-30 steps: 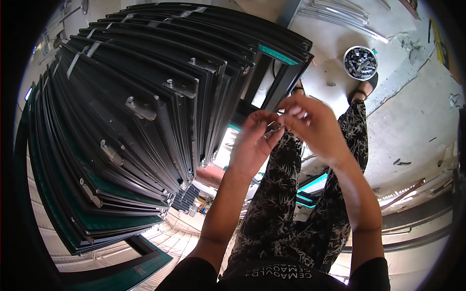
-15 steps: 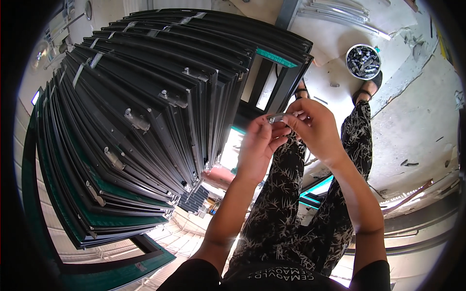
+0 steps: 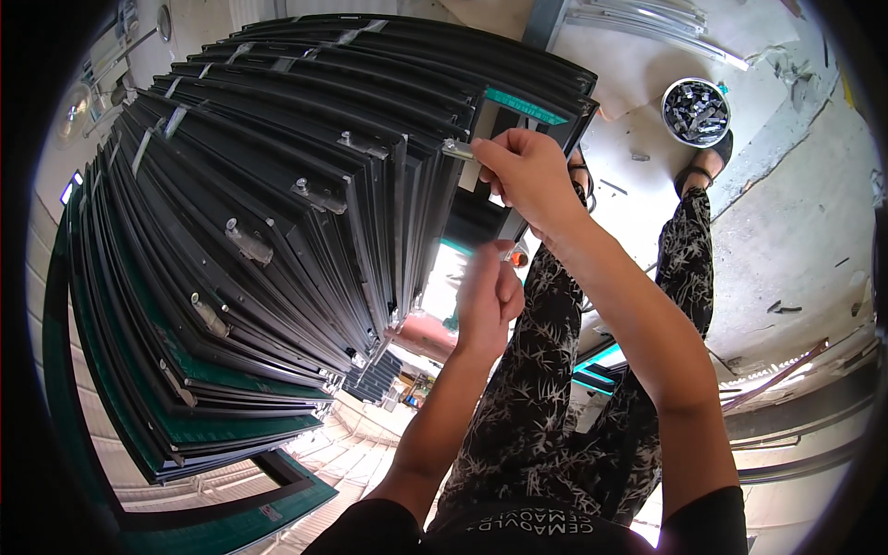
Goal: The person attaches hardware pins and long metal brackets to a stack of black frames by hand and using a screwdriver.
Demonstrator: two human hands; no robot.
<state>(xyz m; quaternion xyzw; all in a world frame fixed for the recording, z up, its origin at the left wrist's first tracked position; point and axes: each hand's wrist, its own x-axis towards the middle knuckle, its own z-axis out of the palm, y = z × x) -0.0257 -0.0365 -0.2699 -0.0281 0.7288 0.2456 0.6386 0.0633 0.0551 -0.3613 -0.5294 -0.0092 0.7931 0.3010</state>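
Observation:
My right hand (image 3: 532,180) is closed, pinching a small metal bracket (image 3: 458,149) between thumb and fingertips. The bracket lies against or just over the top corner of one dark frame in a large stack of black frames (image 3: 268,148). Lower down, my left hand (image 3: 490,301) is curled, its upper fingers smeared by motion; I cannot make out anything in them. Beside its fingertips shows a small orange thing (image 3: 519,260) of unclear kind. Similar metal brackets, such as one bracket (image 3: 248,242) and another bracket (image 3: 319,194), sit along the frames to the left.
A round white bucket (image 3: 696,113) full of small dark pieces stands by my foot at the upper right. Long pale metal strips (image 3: 647,23) lie on the floor behind it. A green-edged frame (image 3: 222,518) stands at the lower left.
Both hands were together over my leg, holding a small metal piece. My right hand has moved up and left to the frames with the bracket; my left hand has parted from it and dropped lower.

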